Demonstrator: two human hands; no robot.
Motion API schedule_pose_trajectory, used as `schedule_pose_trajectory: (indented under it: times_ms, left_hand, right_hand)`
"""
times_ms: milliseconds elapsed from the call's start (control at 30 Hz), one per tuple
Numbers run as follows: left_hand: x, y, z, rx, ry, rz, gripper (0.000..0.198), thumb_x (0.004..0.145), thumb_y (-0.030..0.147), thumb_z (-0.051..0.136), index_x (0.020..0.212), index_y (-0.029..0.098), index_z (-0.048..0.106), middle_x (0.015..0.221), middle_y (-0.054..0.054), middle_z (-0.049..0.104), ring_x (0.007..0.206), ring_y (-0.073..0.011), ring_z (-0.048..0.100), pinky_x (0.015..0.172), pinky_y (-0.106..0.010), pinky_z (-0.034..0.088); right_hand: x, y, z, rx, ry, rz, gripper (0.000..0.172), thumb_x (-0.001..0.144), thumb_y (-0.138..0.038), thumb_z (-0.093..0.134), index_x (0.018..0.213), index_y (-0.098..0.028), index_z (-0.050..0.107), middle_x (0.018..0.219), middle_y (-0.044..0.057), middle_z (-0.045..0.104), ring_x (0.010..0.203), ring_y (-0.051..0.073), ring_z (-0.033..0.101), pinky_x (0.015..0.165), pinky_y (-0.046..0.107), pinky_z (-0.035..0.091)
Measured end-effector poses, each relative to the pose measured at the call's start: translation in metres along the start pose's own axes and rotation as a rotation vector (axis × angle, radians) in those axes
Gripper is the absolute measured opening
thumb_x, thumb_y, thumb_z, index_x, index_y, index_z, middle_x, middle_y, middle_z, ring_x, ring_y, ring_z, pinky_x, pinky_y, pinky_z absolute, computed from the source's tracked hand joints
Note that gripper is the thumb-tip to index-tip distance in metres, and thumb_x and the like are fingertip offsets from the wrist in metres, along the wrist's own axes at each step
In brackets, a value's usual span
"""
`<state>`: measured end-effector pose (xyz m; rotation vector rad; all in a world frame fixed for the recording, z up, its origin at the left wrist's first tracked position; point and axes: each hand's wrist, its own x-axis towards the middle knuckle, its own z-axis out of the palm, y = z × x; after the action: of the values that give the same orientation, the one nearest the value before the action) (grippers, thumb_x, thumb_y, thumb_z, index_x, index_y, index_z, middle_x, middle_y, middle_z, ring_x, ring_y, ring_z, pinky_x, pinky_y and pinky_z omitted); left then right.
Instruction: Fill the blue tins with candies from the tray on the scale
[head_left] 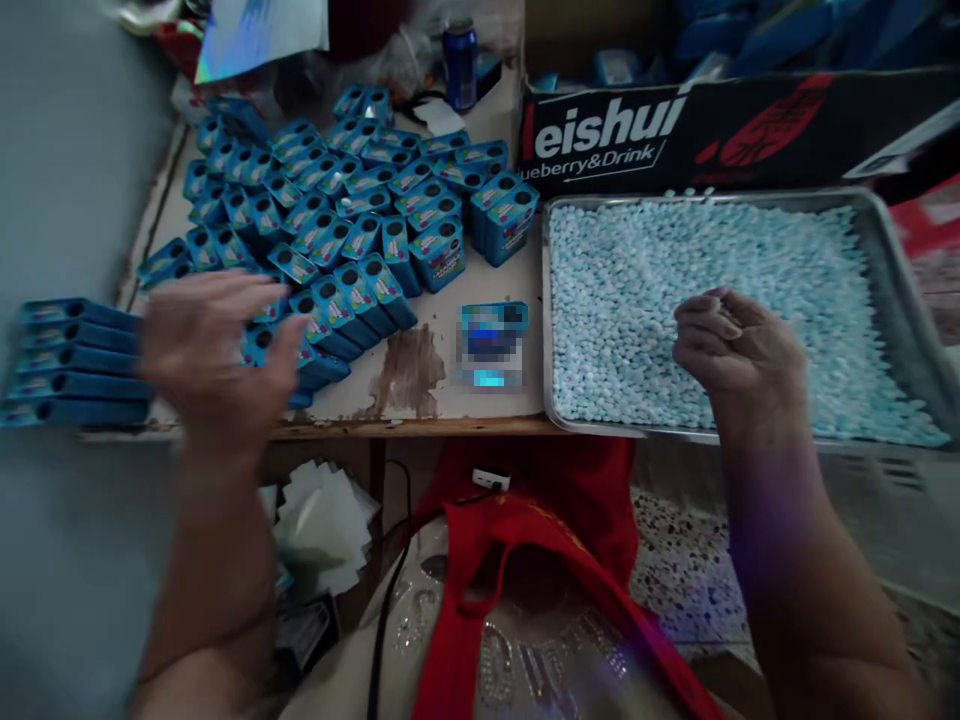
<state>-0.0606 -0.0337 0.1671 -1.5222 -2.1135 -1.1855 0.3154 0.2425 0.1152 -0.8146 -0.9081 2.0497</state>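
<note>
My left hand (225, 350), slightly blurred, is over the left part of the table with its fingers stretched out and thumb apart. Nothing shows in it. Around it are many small blue boxes (330, 235) with a dark round spot on top, and a row of similar boxes (82, 362) lies left of it. My right hand (739, 345) is closed, fingertips pressed together, above a metal tray (550, 300) of pale blue pellets (622, 300). Whatever its fingers hold is hidden. A single blue box (493, 316), partly pixelated, stands between the hands, left of the tray.
Behind the tray stands a black printed carton (720, 130) with blue items inside. A blue can (460, 65) and plastic wrapping (397, 65) are at the back. The wooden table edge (450, 428) runs in front, above a red apron (540, 530).
</note>
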Motion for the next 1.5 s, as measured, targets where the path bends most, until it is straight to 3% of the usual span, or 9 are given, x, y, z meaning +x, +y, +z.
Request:
schedule_pose_trajectory:
  times_ms: [100, 167, 433, 600, 767, 933, 1133, 1300, 1500]
  left_hand:
    - [-0.013, 0.028, 0.049, -0.029, -0.110, 0.122, 0.040, 0.086, 0.043, 0.102, 0.120, 0.030, 0.084, 0.123, -0.005, 0.084, 0.121, -0.0339, 0.075, 0.118, -0.054, 0.059]
    - [-0.019, 0.043, 0.081, -0.109, -0.152, 0.058, 0.041, 0.092, 0.038, 0.098, 0.128, 0.031, 0.081, 0.128, -0.005, 0.082, 0.124, -0.0330, 0.076, 0.118, -0.051, 0.061]
    - [-0.040, 0.042, 0.157, -0.474, -0.293, -0.244, 0.102, 0.078, 0.049, 0.109, 0.160, 0.031, 0.052, 0.153, -0.014, 0.069, 0.140, -0.0341, 0.071, 0.112, -0.047, 0.066]
    - [-0.045, 0.050, 0.174, -0.546, -0.337, -0.272, 0.100, 0.070, 0.036, 0.114, 0.154, 0.029, 0.059, 0.155, -0.013, 0.070, 0.144, -0.0337, 0.069, 0.115, -0.044, 0.063]
    - [-0.026, 0.083, 0.186, -0.557, -0.429, -0.259, 0.046, 0.087, 0.026, 0.101, 0.125, 0.023, 0.076, 0.113, -0.004, 0.082, 0.104, -0.0236, 0.081, 0.095, -0.034, 0.064]
    - [0.010, 0.125, 0.199, -0.532, -0.348, -0.012, 0.043, 0.085, 0.027, 0.104, 0.120, 0.024, 0.079, 0.112, -0.004, 0.083, 0.105, -0.0257, 0.079, 0.098, -0.038, 0.063]
    - [0.023, 0.163, 0.227, -0.530, -0.341, 0.021, 0.048, 0.080, 0.020, 0.106, 0.120, 0.023, 0.079, 0.117, -0.006, 0.083, 0.109, -0.0288, 0.080, 0.102, -0.043, 0.063]
    - [0.016, 0.179, 0.245, -0.577, -0.345, -0.019, 0.048, 0.079, 0.022, 0.107, 0.119, 0.026, 0.080, 0.114, -0.005, 0.084, 0.106, -0.0282, 0.080, 0.101, -0.044, 0.065]
    - [0.013, 0.182, 0.253, -0.634, -0.360, -0.055, 0.045, 0.081, 0.023, 0.105, 0.119, 0.025, 0.081, 0.119, -0.006, 0.084, 0.111, -0.0298, 0.080, 0.105, -0.046, 0.065]
  right_hand:
    - [0.010, 0.003, 0.012, 0.048, -0.019, 0.043, 0.025, 0.104, -0.049, 0.075, 0.089, -0.031, 0.065, 0.081, 0.004, 0.066, 0.069, 0.023, 0.062, 0.048, 0.034, 0.048]
    - [0.020, 0.005, 0.013, 0.086, 0.010, 0.084, 0.026, 0.103, -0.043, 0.076, 0.085, -0.030, 0.063, 0.077, 0.002, 0.064, 0.066, 0.020, 0.059, 0.049, 0.032, 0.045]
    - [0.064, 0.021, 0.026, 0.055, -0.034, 0.051, 0.037, 0.105, -0.053, 0.077, 0.081, -0.029, 0.060, 0.075, 0.000, 0.059, 0.060, 0.017, 0.048, 0.048, 0.033, 0.036]
    - [0.061, 0.009, 0.019, 0.028, 0.002, -0.001, 0.038, 0.109, -0.051, 0.072, 0.081, -0.029, 0.059, 0.064, -0.007, 0.042, 0.050, 0.013, 0.019, 0.045, 0.032, 0.020]
    - [0.052, 0.017, 0.050, -0.013, -0.038, -0.134, 0.048, 0.105, -0.065, 0.074, 0.079, -0.030, 0.054, 0.073, -0.001, 0.055, 0.059, 0.017, 0.042, 0.050, 0.033, 0.036]
    - [0.051, 0.007, 0.066, -0.144, 0.031, -0.412, 0.048, 0.103, -0.076, 0.070, 0.088, -0.031, 0.060, 0.083, 0.002, 0.058, 0.070, 0.020, 0.053, 0.057, 0.035, 0.047]
    - [0.044, 0.000, 0.046, -0.309, 0.114, -0.639, 0.045, 0.108, -0.077, 0.065, 0.099, -0.033, 0.070, 0.082, 0.001, 0.055, 0.074, 0.020, 0.059, 0.062, 0.035, 0.051]
    - [0.031, -0.007, 0.035, -0.237, 0.149, -0.582, 0.037, 0.106, -0.073, 0.070, 0.115, -0.037, 0.073, 0.079, 0.000, 0.056, 0.075, 0.021, 0.064, 0.065, 0.036, 0.055]
    - [0.015, -0.018, 0.035, -0.326, 0.110, -0.484, 0.055, 0.104, -0.088, 0.056, 0.120, -0.037, 0.071, 0.094, 0.006, 0.069, 0.097, 0.028, 0.075, 0.076, 0.041, 0.061]
